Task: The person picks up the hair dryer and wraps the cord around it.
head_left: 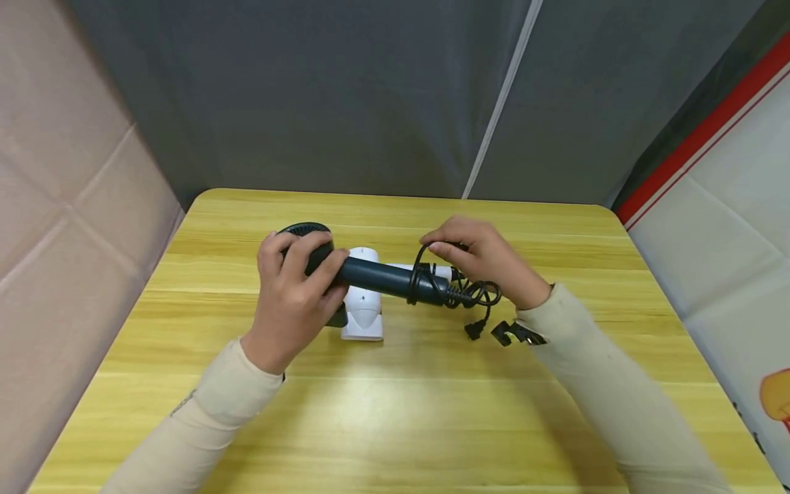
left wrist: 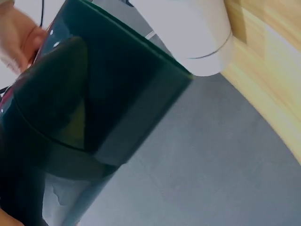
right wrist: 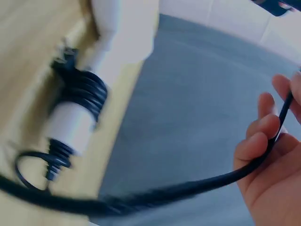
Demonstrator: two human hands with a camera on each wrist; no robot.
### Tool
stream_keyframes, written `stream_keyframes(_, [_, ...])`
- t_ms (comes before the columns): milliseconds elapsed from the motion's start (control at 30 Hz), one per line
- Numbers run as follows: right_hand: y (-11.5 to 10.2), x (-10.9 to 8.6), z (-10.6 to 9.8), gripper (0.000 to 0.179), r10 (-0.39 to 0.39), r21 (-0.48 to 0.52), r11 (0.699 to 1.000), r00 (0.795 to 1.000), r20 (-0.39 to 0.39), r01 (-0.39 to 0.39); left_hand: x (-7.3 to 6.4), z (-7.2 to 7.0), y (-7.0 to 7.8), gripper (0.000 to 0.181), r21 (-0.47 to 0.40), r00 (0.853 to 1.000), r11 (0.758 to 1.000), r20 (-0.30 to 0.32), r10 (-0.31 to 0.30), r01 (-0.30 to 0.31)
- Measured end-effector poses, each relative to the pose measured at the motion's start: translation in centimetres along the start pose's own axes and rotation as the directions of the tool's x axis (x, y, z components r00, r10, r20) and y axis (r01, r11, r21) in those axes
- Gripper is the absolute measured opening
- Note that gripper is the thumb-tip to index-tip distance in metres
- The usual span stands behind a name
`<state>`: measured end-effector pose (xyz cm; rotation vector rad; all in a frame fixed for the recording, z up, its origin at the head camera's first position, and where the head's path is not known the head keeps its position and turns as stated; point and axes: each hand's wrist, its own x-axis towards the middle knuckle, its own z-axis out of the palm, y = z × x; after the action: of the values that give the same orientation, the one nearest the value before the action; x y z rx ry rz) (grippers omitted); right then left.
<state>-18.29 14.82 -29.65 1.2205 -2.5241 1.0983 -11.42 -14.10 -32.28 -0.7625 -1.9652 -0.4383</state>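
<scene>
My left hand [head_left: 290, 302] grips a dark green hair dryer [head_left: 385, 280] by its head, so the handle points right above the table. Black cord [head_left: 415, 278] loops around the handle near its end. The right hand [head_left: 490, 257] pinches a length of this cord between thumb and fingers, just above the handle; in the right wrist view the cord [right wrist: 188, 188] runs across the curled fingers. Under the dark dryer a white hair dryer [head_left: 363, 302] lies on the table, partly hidden. Its own black cord [right wrist: 87, 92] is coiled around its white handle [right wrist: 70, 125].
A black plug [head_left: 474, 330] hangs or lies below the handle's end. The wood-grain table [head_left: 395, 412] has a grey curtain [head_left: 308, 96] behind it and pale panels at both sides. A black clip-like piece [head_left: 518, 334] sits by the right cuff.
</scene>
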Motion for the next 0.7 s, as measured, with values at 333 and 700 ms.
stream_keyframes(333, [-0.6,-1.9,5.2,0.005,-0.192,-0.073,0.978,0.981,0.018,0.193,0.1,-0.4,-0.2,0.026,0.021,0.998,0.998,-0.024,-0.066,0.066])
stream_keyframes(700, [-4.3,-3.2,7.7,0.038,0.147,-0.17,0.98,0.956,0.252,-0.106,0.0,-0.7,-1.1,0.023,0.08,0.991,0.988,-0.033,-0.13,0.132])
